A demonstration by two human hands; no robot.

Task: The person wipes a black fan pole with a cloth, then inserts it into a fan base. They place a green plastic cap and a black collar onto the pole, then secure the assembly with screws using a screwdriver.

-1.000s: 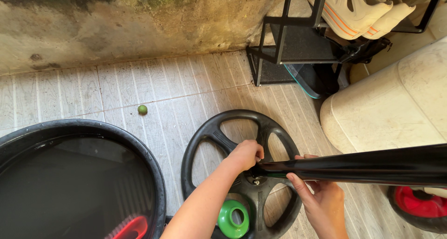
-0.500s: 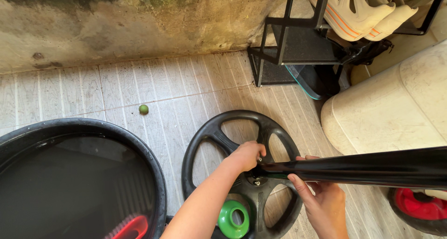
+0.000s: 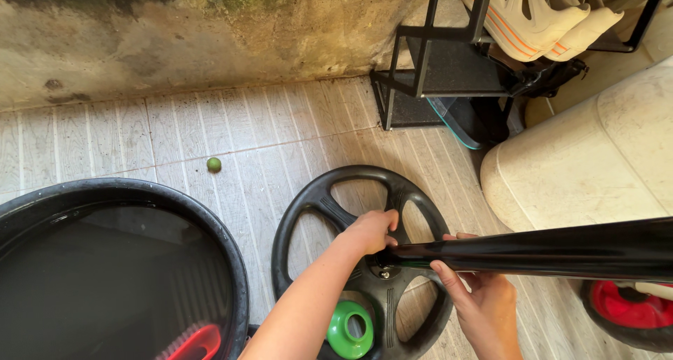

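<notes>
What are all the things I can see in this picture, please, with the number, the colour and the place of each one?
wheel: one, black, spoked, flat on the floor, centre
tube: one, black, glossy, from the right edge to the wheel's hub
green cap: one, green, ring-shaped, over the wheel's lower part
basin: one, black, round, bottom left
brush: one, red, inside the basin, low edge
small ball: one, green, on the tiled floor, left of centre
rack: one, black metal, top right
shoes: cream with orange stripes, on the rack; number unclear
container: one, cream, right side
red wheel: one, red and black, bottom right
left hand: on the wheel's hub, at the tube's end
right hand: under the tube, fingers curled around it
</notes>
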